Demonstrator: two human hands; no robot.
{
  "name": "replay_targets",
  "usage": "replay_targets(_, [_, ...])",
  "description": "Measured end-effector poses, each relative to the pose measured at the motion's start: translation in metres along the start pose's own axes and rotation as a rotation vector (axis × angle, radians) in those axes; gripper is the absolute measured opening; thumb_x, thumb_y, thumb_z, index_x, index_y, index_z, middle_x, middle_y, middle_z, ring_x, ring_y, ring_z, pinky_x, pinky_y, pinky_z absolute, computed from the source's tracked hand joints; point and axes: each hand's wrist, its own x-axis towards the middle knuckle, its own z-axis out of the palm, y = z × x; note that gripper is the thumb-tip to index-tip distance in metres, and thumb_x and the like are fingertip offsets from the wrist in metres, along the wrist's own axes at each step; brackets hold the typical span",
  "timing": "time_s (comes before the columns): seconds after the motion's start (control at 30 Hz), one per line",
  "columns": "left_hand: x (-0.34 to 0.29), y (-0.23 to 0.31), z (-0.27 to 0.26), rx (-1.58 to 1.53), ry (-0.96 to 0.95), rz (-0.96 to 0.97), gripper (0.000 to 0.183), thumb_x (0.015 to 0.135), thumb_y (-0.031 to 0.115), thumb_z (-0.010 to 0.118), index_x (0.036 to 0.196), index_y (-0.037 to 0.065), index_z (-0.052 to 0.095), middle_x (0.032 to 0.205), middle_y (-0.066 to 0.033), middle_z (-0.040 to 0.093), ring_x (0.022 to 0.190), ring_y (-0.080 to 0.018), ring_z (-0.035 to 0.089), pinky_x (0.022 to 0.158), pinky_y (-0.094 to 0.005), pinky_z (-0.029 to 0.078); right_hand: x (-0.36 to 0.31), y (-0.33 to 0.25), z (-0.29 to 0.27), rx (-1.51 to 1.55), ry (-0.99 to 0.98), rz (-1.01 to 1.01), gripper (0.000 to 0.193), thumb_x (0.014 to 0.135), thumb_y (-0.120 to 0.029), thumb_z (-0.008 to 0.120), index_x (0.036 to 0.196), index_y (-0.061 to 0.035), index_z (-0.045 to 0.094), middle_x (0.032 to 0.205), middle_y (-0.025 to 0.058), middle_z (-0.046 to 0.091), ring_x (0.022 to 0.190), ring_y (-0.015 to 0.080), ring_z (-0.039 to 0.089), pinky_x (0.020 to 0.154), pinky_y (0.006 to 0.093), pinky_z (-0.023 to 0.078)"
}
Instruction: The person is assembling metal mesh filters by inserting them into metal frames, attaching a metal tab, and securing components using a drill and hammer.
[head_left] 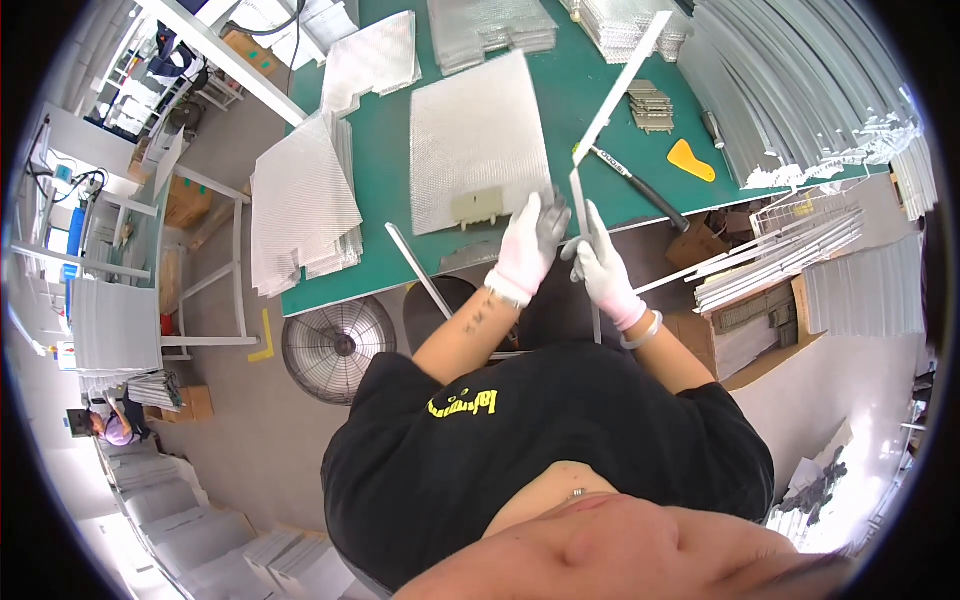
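My right hand (606,277), in a white glove with grey fingertips, is closed around a thin white metal strip (622,88). The strip bends sharply near the hand, and its long part slants up and right over the table. My left hand (530,246), gloved alike, is beside the lower right corner of a silver mesh sheet (475,130). Its fingers are stretched upward with the grey palm side turned toward the strip; I see nothing held in them. On the sheet's near edge lies a small tan plate (478,206). Another white strip (420,271) slants past the table's front edge, its lower end hidden.
The green table (385,185) carries stacked mesh sheets (305,200), tan plates (651,106), a yellow scraper (692,160), a black-handled hammer (640,187) and a screwdriver (712,129). Long pale strips (800,90) crowd the right. A floor fan (340,347) and boxes (755,335) stand nearby.
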Motion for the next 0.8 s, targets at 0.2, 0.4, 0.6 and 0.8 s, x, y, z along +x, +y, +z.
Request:
replay_targets(0.2, [0.064, -0.011, -0.008, 0.058, -0.008, 0.017, 0.019, 0.099, 0.012, 0.055, 0.111, -0.001, 0.059, 0.109, -0.0140, 0.064, 0.103, -0.0257, 0.061, 0.096, -0.0393, 0.049, 0.031, -0.011, -0.003, 0.392, -0.018, 0.197, 0.057, 0.105, -0.012, 0.037, 0.159, -0.0207, 0.021, 0.083, 0.0032, 0.051, 0.052, 0.0045, 0.034, 0.048, 0.0197, 0.035])
replay_targets(0.4, [0.069, -0.015, -0.005, 0.081, 0.033, 0.092, 0.020, 0.096, 0.009, 0.058, 0.113, -0.002, 0.058, 0.110, -0.0152, 0.064, 0.103, -0.0262, 0.061, 0.094, -0.0380, 0.049, 0.038, -0.013, -0.018, 0.430, -0.142, 0.278, 0.055, 0.106, -0.019, 0.041, 0.158, -0.0212, 0.023, 0.080, 0.0034, 0.052, 0.049, 0.0048, 0.033, 0.046, 0.0208, 0.032])
replay_targets(0.6, [0.068, -0.011, -0.002, 0.102, 0.042, 0.127, 0.017, 0.093, 0.007, 0.062, 0.109, 0.000, 0.061, 0.105, -0.0124, 0.067, 0.095, -0.0237, 0.065, 0.081, -0.0358, 0.054, 0.032, -0.023, 0.000, 0.044, -0.012, 0.264, 0.057, 0.102, -0.012, 0.041, 0.157, -0.0181, 0.025, 0.073, 0.0016, 0.053, 0.049, 0.0054, 0.038, 0.044, 0.0213, 0.036])
replay_targets(0.8, [0.064, -0.013, 0.011, 0.069, 0.107, 0.123, 0.014, 0.094, 0.007, 0.063, 0.105, -0.001, 0.063, 0.100, -0.0125, 0.068, 0.090, -0.0231, 0.067, 0.077, -0.0349, 0.056, 0.044, 0.017, -0.012, -0.331, 0.045, 0.034, 0.057, 0.101, -0.013, 0.043, 0.156, -0.0146, 0.027, 0.071, 0.0009, 0.053, 0.049, 0.0058, 0.041, 0.044, 0.0218, 0.038])
